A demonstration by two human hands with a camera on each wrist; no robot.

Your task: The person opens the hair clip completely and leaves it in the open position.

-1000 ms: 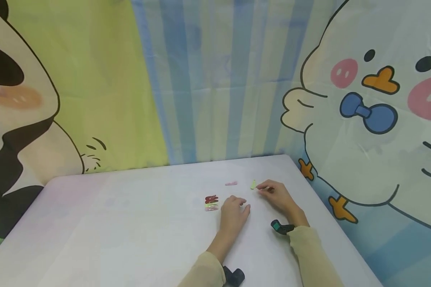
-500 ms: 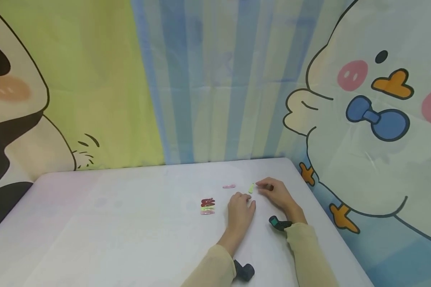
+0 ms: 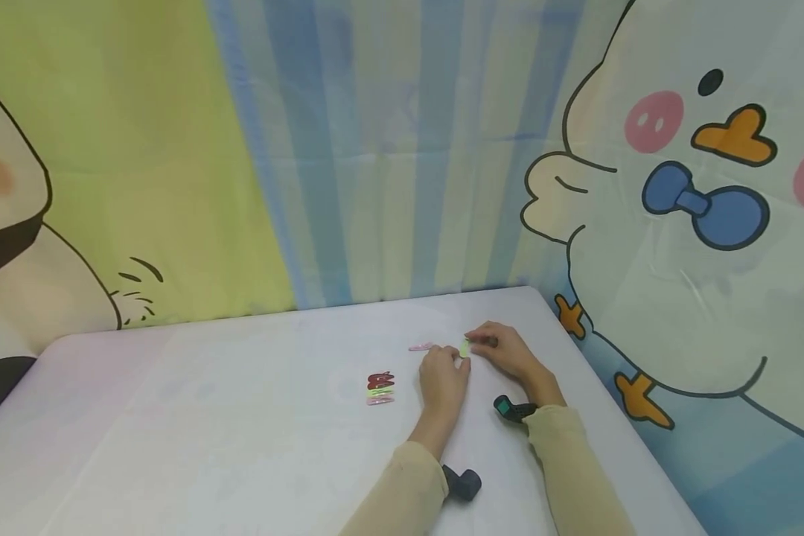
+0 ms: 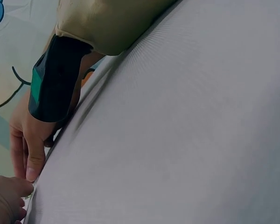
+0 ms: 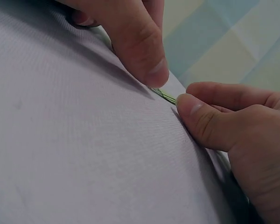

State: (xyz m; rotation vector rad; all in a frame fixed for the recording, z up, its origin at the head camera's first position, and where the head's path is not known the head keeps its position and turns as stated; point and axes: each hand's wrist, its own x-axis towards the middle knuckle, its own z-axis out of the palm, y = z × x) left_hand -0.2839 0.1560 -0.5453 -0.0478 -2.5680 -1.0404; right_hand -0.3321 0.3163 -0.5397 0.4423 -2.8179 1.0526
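A yellow-green snap hair clip is between my hands near the far right of the table; in the right wrist view the clip shows as a thin strip. My left hand pinches its near end with thumb and index finger. From the right, my right hand pinches the far end, thumb lowered to it. Fingertips hide both ends of the clip. Just behind my left hand lies a pink hair clip, partly covered by the fingers.
Left of my left hand, several hair clips lie in a stacked row: dark red clips, then yellow-green and pink clips. A white cloth covers the table. Printed curtains hang along its back and right edges.
My left hand has moved forward to the yellow-green hair clip, and my right hand has closed in on it from the right. The row of clips stays in place.
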